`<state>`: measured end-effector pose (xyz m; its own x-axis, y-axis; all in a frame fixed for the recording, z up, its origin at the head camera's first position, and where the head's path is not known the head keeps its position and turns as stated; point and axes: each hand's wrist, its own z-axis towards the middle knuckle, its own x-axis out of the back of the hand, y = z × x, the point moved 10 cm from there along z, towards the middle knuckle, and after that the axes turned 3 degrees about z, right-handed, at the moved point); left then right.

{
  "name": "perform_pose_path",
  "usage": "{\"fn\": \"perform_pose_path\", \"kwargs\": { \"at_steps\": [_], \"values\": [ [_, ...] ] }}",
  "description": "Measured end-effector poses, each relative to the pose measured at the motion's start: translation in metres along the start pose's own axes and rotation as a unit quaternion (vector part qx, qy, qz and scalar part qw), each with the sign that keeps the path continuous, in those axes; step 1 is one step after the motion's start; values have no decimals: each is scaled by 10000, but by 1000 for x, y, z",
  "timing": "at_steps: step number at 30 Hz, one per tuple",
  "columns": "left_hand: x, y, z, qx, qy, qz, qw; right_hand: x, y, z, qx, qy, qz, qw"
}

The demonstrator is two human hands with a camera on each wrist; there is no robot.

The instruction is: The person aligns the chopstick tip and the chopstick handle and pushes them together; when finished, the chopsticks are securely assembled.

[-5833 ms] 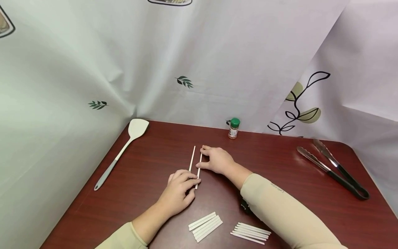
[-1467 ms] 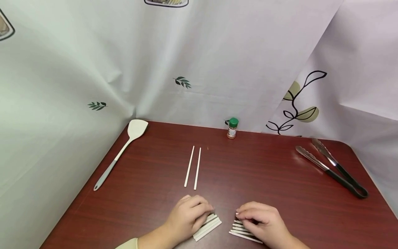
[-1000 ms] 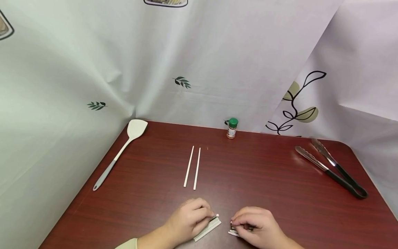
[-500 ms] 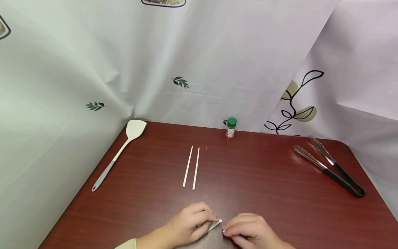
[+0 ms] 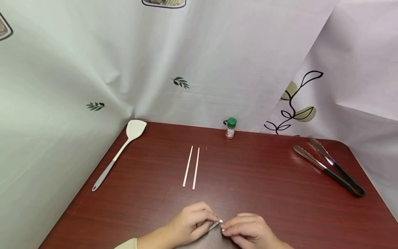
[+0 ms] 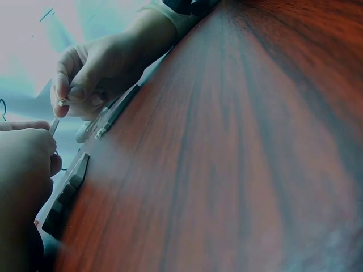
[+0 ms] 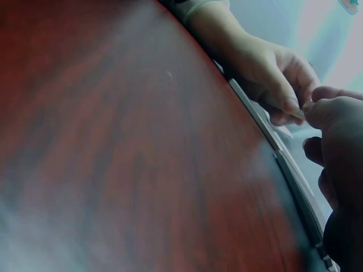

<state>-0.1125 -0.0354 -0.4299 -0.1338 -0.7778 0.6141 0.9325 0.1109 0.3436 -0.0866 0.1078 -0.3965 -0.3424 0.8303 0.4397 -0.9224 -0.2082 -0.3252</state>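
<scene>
A person's left hand (image 5: 189,224) and right hand (image 5: 250,229) face each other just above a glossy reddish-brown desk (image 5: 264,180). The left fingers are curled, pinching a thin white stick (image 5: 220,221); the right fingers also pinch together, around a small white stick end (image 5: 223,230), close beside it. Beyond the hands lie two parallel slim white rods (image 5: 195,169). Farther out are a white spatula with a grey handle (image 5: 135,129), a small green-capped spice bottle (image 5: 230,129) and black-handled metal tongs (image 5: 331,169).

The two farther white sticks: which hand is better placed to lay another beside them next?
Probably the left hand: it pinches a stick and is nearer the pair than the right hand, which seems to pinch one too.
</scene>
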Motion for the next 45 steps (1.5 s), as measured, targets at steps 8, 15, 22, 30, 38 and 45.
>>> {"fn": "perform_pose_path", "kwargs": {
  "at_steps": [8, 15, 22, 30, 38, 45],
  "values": [
    [2, -1, 0, 4, 105, 125, 9999, 1, 6, -10, -408, 527, -246, 9975],
    [0, 2, 0, -79, -64, 53, 9999, 0, 9, -14, -588, 572, -380, 9959],
    [-3, 4, 0, -119, -191, 25, 9997, -3, 10, -15, -653, 454, -310, 9964],
    [-2, 3, -1, -43, -129, 82, 9999, 2, 18, -21, -1440, 763, -354, 9860],
    [-3, 2, -1, -17, -122, 65, 9999, 3, 15, -18, -1358, 804, -351, 9868],
    [-1, 3, 0, -81, -60, 213, 9997, 3, 14, -18, -1202, 836, -415, 9883]
  ]
}}
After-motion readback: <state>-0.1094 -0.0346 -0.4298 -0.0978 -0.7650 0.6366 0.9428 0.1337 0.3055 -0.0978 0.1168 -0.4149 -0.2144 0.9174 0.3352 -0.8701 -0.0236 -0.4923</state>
